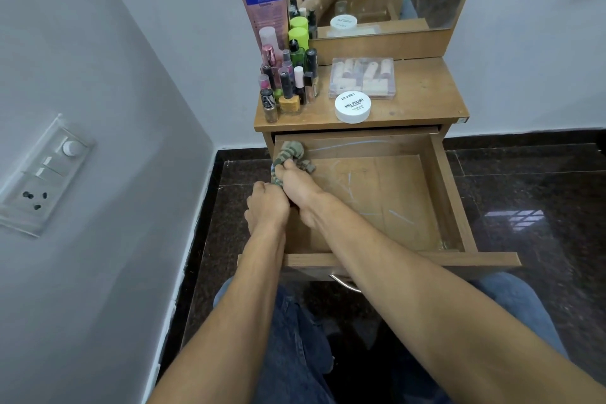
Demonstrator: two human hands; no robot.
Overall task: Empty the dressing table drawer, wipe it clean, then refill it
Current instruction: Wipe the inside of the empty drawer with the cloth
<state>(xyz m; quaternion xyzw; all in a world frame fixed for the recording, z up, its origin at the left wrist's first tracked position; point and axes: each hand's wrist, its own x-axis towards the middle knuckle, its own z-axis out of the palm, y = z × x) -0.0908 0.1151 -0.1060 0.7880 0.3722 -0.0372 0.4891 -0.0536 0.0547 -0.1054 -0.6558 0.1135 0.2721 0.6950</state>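
Many bottles [288, 75], tub [353, 106], cloth [288, 151] in drawer [449, 193]

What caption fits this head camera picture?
Right hand wipes the empty drawer with a cloth.

The cloth [288, 154] at centre is green-and-grey striped. The drawer [393, 193] is brown wood with pale scratches. On the surface [426, 98] above stand a white jar [353, 106], lime-green caps [298, 30] and a pink tube [264, 0]. The floor [524, 193] is dark speckled stone.
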